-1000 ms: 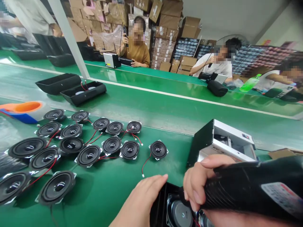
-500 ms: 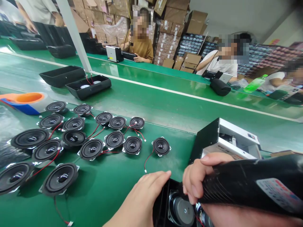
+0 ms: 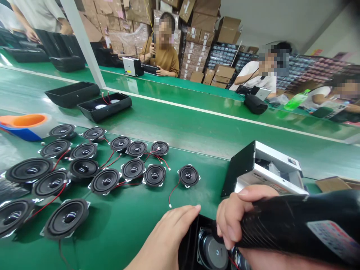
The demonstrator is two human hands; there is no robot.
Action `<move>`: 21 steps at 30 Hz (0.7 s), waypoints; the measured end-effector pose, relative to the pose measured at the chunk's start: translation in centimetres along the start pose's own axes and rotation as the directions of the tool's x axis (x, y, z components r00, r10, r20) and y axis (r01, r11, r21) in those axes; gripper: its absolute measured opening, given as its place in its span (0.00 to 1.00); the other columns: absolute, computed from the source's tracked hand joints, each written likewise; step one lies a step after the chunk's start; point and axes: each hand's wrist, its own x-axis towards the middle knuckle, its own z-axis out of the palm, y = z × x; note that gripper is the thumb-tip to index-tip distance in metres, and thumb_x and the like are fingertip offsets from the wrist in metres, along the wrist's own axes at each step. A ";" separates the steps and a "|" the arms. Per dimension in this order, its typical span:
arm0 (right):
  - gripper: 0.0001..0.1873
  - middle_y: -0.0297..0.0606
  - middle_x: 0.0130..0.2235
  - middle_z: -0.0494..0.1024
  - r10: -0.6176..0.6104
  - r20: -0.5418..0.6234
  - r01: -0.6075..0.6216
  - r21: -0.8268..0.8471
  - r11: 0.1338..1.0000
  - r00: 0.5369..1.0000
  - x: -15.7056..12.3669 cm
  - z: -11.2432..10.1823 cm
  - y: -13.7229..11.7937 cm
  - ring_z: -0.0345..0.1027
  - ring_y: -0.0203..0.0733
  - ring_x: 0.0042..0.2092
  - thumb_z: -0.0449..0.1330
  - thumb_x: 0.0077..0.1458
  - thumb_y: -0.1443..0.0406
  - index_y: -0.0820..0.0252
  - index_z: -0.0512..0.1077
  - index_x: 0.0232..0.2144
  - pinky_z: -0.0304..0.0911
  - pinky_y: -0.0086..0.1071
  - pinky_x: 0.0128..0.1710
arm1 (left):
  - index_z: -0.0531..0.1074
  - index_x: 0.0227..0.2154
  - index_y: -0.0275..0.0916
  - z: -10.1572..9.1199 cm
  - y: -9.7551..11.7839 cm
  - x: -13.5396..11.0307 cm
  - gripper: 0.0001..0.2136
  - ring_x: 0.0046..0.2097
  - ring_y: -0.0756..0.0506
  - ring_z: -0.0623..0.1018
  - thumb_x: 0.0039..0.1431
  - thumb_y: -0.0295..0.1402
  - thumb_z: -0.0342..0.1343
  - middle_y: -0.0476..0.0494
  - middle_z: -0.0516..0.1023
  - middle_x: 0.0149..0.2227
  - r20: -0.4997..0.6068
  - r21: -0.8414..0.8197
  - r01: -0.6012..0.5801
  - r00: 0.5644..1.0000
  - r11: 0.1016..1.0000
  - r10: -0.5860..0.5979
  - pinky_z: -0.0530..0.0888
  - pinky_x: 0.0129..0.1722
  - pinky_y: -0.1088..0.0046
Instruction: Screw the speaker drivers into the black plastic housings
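My left hand (image 3: pixel 168 234) lies flat against the left wall of an open black speaker housing (image 3: pixel 191 234), at the bottom of the view. A round speaker driver (image 3: pixel 212 252) sits inside that housing, partly hidden by my hands. My right hand (image 3: pixel 232 219) wraps around a black cylindrical speaker body (image 3: pixel 298 221) with a printed label, which reaches off to the right. To the left of my hands, several loose speaker drivers (image 3: pixel 154 175) with red and black wires lie on the green conveyor belt (image 3: pixel 135 228).
A white carton with a black panel (image 3: pixel 264 168) stands just beyond my right hand. A tape roll (image 3: pixel 28 127) lies at far left. Two black housings (image 3: pixel 104 107) sit on the far belt. Co-workers (image 3: pixel 160 48) sit beyond it, before stacked cardboard boxes (image 3: pixel 197 37).
The whole view has shifted slightly with my head. My hands, the black speaker body and the open housing stay in nearly the same place.
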 end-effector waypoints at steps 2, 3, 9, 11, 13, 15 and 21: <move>0.35 0.35 0.24 0.76 0.021 -0.007 -0.021 -0.013 1.000 1.000 0.7 -0.3 -0.2 0.71 0.49 0.24 0.68 0.52 0.31 0.45 0.80 0.49 0.69 0.39 0.24 | 0.48 0.78 0.57 0.0 -0.3 0.0 0.53 0.69 0.33 0.76 0.55 0.46 0.73 0.40 0.71 0.72 0.008 -0.017 0.008 1.000 1.000 -0.008 0.74 0.68 0.56; 0.35 0.36 0.25 0.76 0.026 -0.026 -0.026 -0.024 0.999 0.999 1.2 -0.3 -0.5 0.72 0.51 0.25 0.69 0.50 0.32 0.45 0.80 0.49 0.70 0.41 0.25 | 0.50 0.77 0.58 0.0 -0.5 0.0 0.51 0.69 0.33 0.76 0.56 0.48 0.73 0.41 0.71 0.72 0.014 -0.031 0.011 1.000 0.999 -0.010 0.75 0.68 0.56; 0.34 0.39 0.26 0.76 0.011 -0.061 -0.015 -0.054 0.998 0.998 2.8 0.8 -1.6 0.74 0.56 0.29 0.69 0.49 0.32 0.43 0.80 0.48 0.73 0.46 0.26 | 0.70 0.68 0.57 0.5 0.5 0.4 0.38 0.71 0.30 0.72 0.57 0.56 0.72 0.37 0.66 0.74 -0.062 0.008 0.047 0.997 0.999 -0.046 0.76 0.67 0.49; 0.31 0.38 0.24 0.75 0.001 -0.051 -0.004 -0.052 0.999 0.999 2.0 0.6 -1.3 0.73 0.55 0.27 0.68 0.50 0.32 0.43 0.81 0.45 0.72 0.46 0.24 | 0.77 0.62 0.57 0.2 1.6 1.0 0.31 0.70 0.29 0.73 0.56 0.51 0.74 0.36 0.68 0.73 -0.095 0.077 0.042 0.995 0.996 -0.034 0.77 0.65 0.45; 0.26 0.36 0.20 0.71 -0.005 -0.030 0.004 -0.024 1.000 1.000 1.0 -0.1 -0.9 0.70 0.53 0.23 0.67 0.54 0.33 0.43 0.82 0.36 0.71 0.45 0.22 | 0.81 0.58 0.57 -0.4 2.6 1.8 0.26 0.68 0.29 0.76 0.56 0.47 0.76 0.36 0.71 0.70 -0.049 0.136 0.025 0.999 0.990 -0.018 0.79 0.63 0.45; 0.26 0.34 0.15 0.67 -0.003 0.036 0.001 0.050 0.999 0.999 0.7 -1.5 -0.8 0.66 0.50 0.19 0.61 0.62 0.35 0.43 0.80 0.27 0.69 0.43 0.19 | 0.83 0.54 0.60 -1.0 3.2 2.5 0.20 0.65 0.31 0.78 0.58 0.47 0.75 0.37 0.75 0.68 0.009 0.165 0.010 1.000 0.986 -0.011 0.81 0.60 0.47; 0.37 0.45 0.21 0.79 0.315 0.700 -0.372 -0.076 0.925 0.641 4.5 -6.7 -1.2 0.78 0.62 0.26 0.49 0.65 0.34 0.45 0.81 0.21 0.77 0.57 0.33 | 0.87 0.41 0.65 1.2 1.7 3.1 0.12 0.57 0.36 0.83 0.54 0.49 0.77 0.50 0.83 0.59 -0.029 0.197 0.205 0.979 0.959 -0.203 0.84 0.58 0.55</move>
